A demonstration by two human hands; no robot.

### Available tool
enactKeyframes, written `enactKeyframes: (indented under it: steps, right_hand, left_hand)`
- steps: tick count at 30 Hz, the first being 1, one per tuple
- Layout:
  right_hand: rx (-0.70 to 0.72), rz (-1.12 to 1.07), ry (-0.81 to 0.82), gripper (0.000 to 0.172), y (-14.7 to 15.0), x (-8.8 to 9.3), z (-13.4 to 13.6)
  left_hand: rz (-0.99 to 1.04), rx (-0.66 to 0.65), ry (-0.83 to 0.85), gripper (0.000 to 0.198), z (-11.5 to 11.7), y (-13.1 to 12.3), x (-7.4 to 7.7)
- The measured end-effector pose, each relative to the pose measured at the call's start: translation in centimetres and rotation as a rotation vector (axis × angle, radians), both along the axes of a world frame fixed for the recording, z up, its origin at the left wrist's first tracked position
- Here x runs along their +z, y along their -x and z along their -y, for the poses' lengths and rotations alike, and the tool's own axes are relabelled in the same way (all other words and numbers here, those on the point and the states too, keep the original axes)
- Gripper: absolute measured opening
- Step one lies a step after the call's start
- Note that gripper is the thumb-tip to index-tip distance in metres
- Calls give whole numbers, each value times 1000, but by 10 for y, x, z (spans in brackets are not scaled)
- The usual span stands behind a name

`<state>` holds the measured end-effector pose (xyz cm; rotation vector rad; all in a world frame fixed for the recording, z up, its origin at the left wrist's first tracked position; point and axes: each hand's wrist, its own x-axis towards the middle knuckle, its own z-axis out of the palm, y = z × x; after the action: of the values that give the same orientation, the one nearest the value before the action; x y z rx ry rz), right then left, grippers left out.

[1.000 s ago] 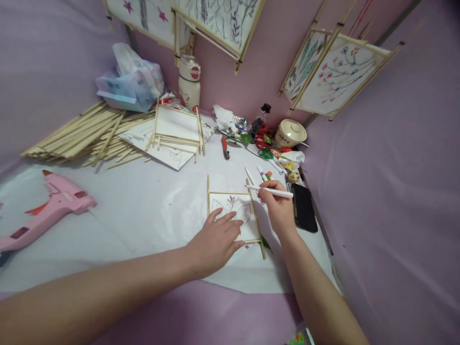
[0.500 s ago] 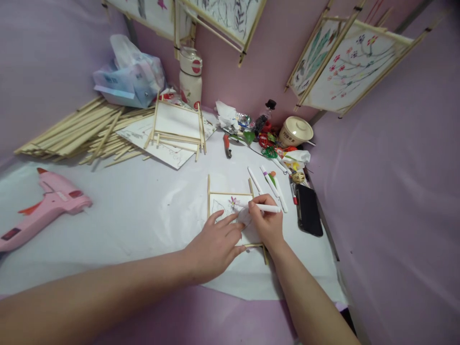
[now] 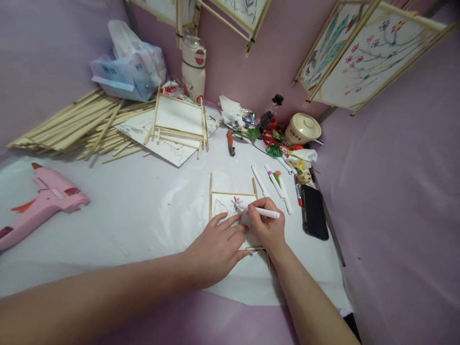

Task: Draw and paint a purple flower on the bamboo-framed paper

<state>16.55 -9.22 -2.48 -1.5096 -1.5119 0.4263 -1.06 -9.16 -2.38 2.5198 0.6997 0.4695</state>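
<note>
Head view shows a slim pen over flat, wood-framed paper.

Wooden frame, matt, around smooth white paper near the table's front edge. Marker looks smooth plastic to me. Right edge: glossy phone.

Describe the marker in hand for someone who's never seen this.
On the white tabletop, find the stick-framed drawing under the left hand. Over it, the right hand grips a white marker, tip by the pink flower. Unlike the loose markers lying beyond, it alone is in a hand.
</note>
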Motion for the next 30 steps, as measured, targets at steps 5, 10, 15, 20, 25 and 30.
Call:
enactKeyframes:
  steps: [5, 10, 15, 20, 25, 30]
  right_hand:
    - [-8, 30, 6, 13, 0, 0, 0]
    - [1, 30, 1, 12, 0, 0, 0]
    - [-1, 48, -10, 13, 0, 0, 0]
    - [10, 34, -6, 13, 3, 2, 0]
    - [33, 30, -3, 12, 5, 3, 0]
    - [57, 31, 10, 10, 3, 1, 0]
  left_hand:
    - [10, 8, -17, 30, 0, -1, -1]
    - [12, 9, -27, 29, 0, 0, -1]
    - [21, 8, -31, 28, 0, 0, -1]
    - [14, 8, -29, 28, 0, -1, 1]
    - [19, 8, -29, 26, 0, 0, 0]
    - [19, 8, -31, 27, 0, -1, -1]
